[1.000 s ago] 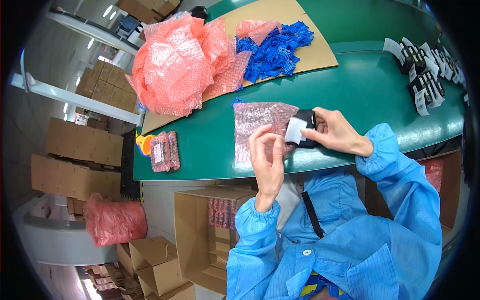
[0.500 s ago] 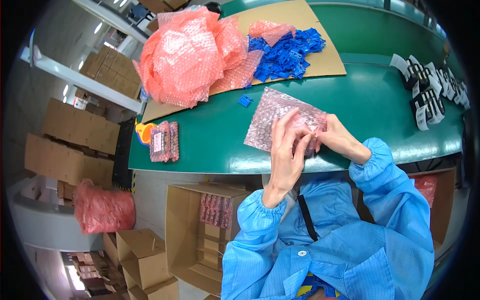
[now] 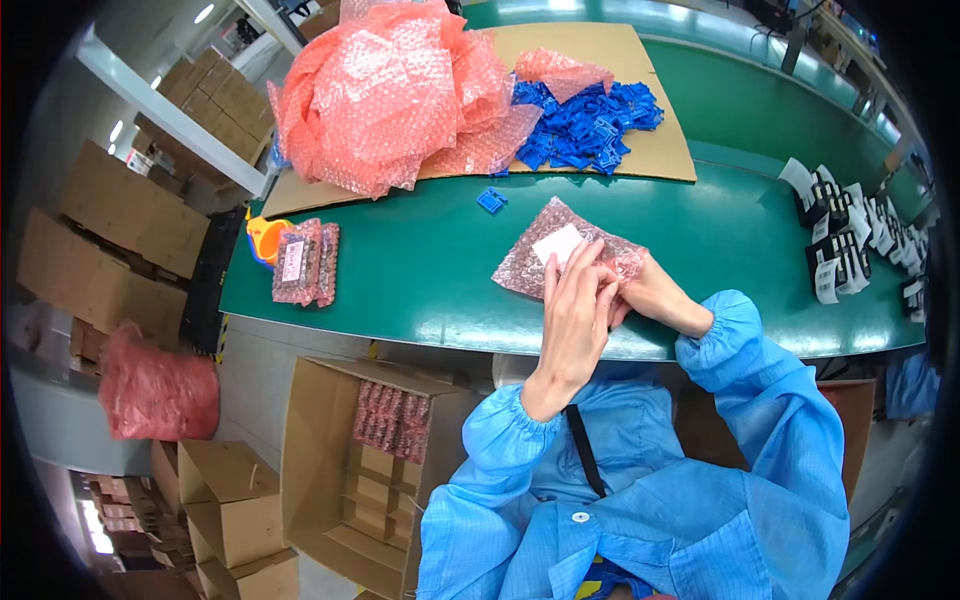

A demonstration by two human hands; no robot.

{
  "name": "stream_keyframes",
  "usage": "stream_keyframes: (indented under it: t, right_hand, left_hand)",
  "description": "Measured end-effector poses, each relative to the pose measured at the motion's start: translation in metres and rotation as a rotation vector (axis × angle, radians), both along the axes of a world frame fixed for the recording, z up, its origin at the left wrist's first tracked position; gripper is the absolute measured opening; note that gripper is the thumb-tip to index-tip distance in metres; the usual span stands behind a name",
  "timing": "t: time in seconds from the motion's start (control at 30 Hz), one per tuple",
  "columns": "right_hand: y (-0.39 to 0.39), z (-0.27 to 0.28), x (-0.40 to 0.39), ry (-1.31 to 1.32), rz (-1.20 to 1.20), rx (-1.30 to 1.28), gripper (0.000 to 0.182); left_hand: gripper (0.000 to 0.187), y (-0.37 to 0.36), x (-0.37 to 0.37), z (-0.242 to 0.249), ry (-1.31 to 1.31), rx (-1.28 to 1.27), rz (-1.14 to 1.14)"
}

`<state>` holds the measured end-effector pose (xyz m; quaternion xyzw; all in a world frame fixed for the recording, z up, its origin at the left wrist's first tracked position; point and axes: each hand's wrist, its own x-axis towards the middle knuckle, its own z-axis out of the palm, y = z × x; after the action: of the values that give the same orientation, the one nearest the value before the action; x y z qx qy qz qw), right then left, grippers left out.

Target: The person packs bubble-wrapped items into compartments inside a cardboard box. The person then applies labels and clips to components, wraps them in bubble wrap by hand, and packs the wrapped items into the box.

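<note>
- Far left, below the bench edge, a red bag of bubble wrap (image 3: pixel 158 393) sits on the floor among brown cardboard boxes (image 3: pixel 110 225); no print on them is readable from here.
- Near the bench's left end lies a small stack of filled pink pouches (image 3: pixel 303 262), each with a pale label; the writing is too small to make out. An orange-and-yellow object (image 3: pixel 260 238) sits just beside them.
- Below the bench, an open carton (image 3: pixel 340 460) holds a row of more packed pouches (image 3: pixel 392 418).
- At the far side, a big heap of pink bubble wrap (image 3: pixel 400 90) rests on a cardboard sheet (image 3: pixel 640 90), with a pile of blue plastic clips (image 3: pixel 590 125) to its right; one stray blue clip (image 3: pixel 491 200) lies on the green bench (image 3: pixel 420 270).
- In the middle, the bubble-wrap pouch (image 3: pixel 565 255) now lies low against the bench; a second ago the black part with its white tag was only half in. It has since gone fully inside, and the white label (image 3: pixel 558 244) shows through the wrap, blank as far as I can tell.
- The left hand (image 3: pixel 578 310) and right hand (image 3: pixel 640 292) are pressed together at the pouch's near edge, fingers pinching it shut.
- To my eye the loading is done and the opening is being folded or closed.
- Far right, black parts with white tags (image 3: pixel 850 240) wait in rows; their print is unreadable.
</note>
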<state>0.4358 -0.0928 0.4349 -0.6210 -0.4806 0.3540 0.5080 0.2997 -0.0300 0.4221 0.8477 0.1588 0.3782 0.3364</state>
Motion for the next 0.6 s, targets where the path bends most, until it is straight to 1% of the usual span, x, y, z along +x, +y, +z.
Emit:
stream_keyframes:
  t: [0.03, 0.07, 0.1, 0.17, 0.2, 0.23, 0.3, 0.37, 0.4, 0.43, 0.5, 0.53, 0.57, 0.6]
  right_hand:
    - [-0.002, 0.013, 0.002, 0.076, 0.029, -0.184, 0.021]
    - [-0.001, 0.024, 0.005, 0.15, 0.056, -0.369, 0.019]
    - [-0.001, 0.026, 0.01, 0.132, 0.061, -0.377, 0.019]
    - [-0.003, 0.027, 0.029, 0.141, 0.435, -0.34, 0.021]
    - [0.0, 0.041, 0.044, -0.042, 0.587, -0.351, 0.024]
    - [0.003, 0.058, 0.055, 0.089, 0.565, -0.491, 0.025]
    - [0.017, 0.071, 0.076, -0.125, 0.415, -0.413, 0.025]
    - [0.049, 0.056, 0.09, -0.344, 0.217, -0.152, 0.017]
    - [0.066, 0.046, 0.091, -0.661, 0.168, 0.045, 0.013]
    - [0.084, 0.037, 0.09, -0.971, 0.114, 0.248, 0.014]
    - [0.119, 0.028, 0.085, -1.332, 0.151, 0.338, 0.03]
    - [0.131, 0.028, 0.08, -1.496, 0.146, 0.27, 0.038]
    - [0.145, 0.026, 0.077, -1.497, 0.148, 0.277, 0.038]
    - [0.159, 0.022, 0.075, -1.59, 0.104, 0.236, 0.039]
  left_hand:
    - [0.008, 0.0, 0.001, -0.002, -0.015, -0.007, 0.002]
    - [0.008, 0.002, 0.002, -0.003, -0.001, 0.039, 0.027]
    - [0.008, 0.004, 0.003, -0.004, 0.014, 0.083, 0.057]
    - [0.01, 0.008, 0.004, -0.007, -0.014, 0.072, 0.078]
    - [0.01, 0.01, 0.003, -0.007, -0.004, 0.091, 0.075]
    - [0.011, 0.012, 0.001, -0.007, 0.008, 0.114, 0.069]
    - [0.011, 0.015, 0.0, -0.011, 0.005, 0.134, 0.082]
    - [0.012, 0.014, 0.001, -0.013, 0.005, 0.155, 0.081]
    - [0.012, 0.013, 0.002, -0.013, 0.015, 0.172, 0.09]
    - [0.013, 0.012, 0.002, -0.014, 0.027, 0.19, 0.099]
    - [0.013, 0.013, 0.001, -0.014, 0.031, 0.197, 0.092]
    - [0.012, 0.013, 0.0, -0.014, 0.035, 0.199, 0.086]
    - [0.012, 0.014, 0.0, -0.014, 0.035, 0.201, 0.092]
    - [0.012, 0.013, 0.0, -0.014, 0.039, 0.215, 0.093]
